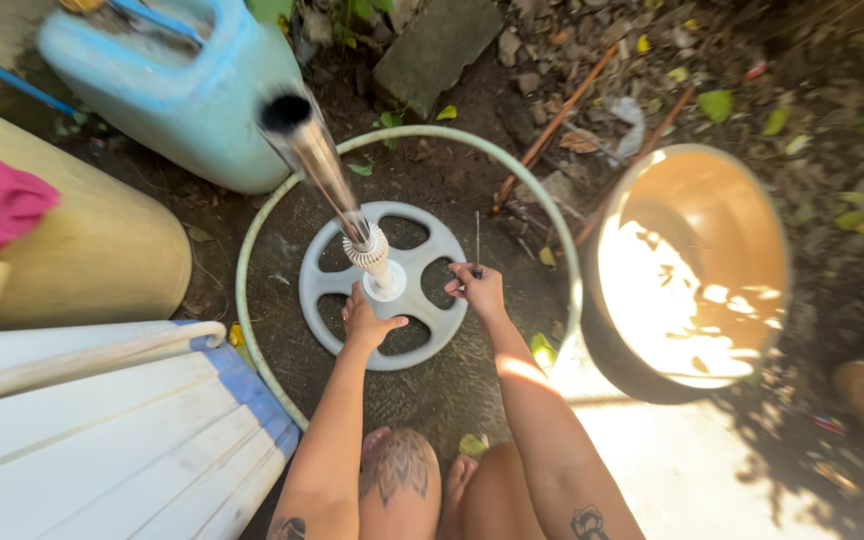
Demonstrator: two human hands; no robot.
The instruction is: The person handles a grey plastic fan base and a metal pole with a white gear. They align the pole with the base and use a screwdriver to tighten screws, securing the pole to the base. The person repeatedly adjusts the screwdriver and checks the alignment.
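Steadying a fan stand base on the ground while a thin tool is brought to it.

The round grey spoked base [384, 285] lies flat on the dirt inside a pale ring hoop [252, 240], with a ribbed white collar [367, 245] and a shiny metal pole [312, 155] rising from its hub toward the camera. The left hand [365, 322] presses flat on the base's near side beside the hub, fingers loosely spread, gripping nothing. The right hand [479, 287] rests on the base's right rim, fingers closed in a pinch around a slim screwdriver-like tool [477, 238] that points up and away. The risk I see: the pole leans, so weak pressure from the left hand could let the base tip, and the pinched tool could slip toward the dirt or fingers.
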